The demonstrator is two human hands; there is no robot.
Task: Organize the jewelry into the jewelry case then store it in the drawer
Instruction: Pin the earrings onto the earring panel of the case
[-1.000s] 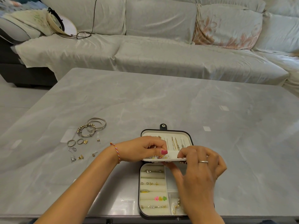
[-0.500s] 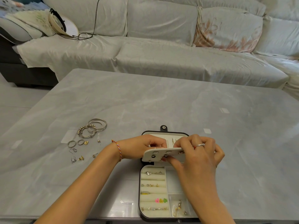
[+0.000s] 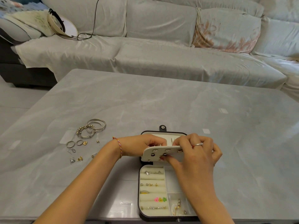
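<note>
A black jewelry case [image 3: 161, 218] lies open at the table's near edge, cream inside, with rings and studs in its roll slots. Its cream earring panel [image 3: 153, 155] is tilted up over the hinge. My left hand [image 3: 139, 147] holds the panel from behind at its left end. My right hand [image 3: 197, 152] pinches the panel's right part, thumb on the front by a stud. To the left on the table lie loose bangles [image 3: 92, 130], rings [image 3: 70, 144] and small earrings [image 3: 76, 159].
The grey marble table [image 3: 178, 102] stretches ahead. Behind it stands a sofa [image 3: 161, 62] under a pale cover, with a floral cushion [image 3: 226, 29] and a round device with a black cable [image 3: 59, 25] at the left.
The earring panel has swung from edge-on to tilted up, showing its front face with studs. Both hands rose slightly with it and stay on the panel.
</note>
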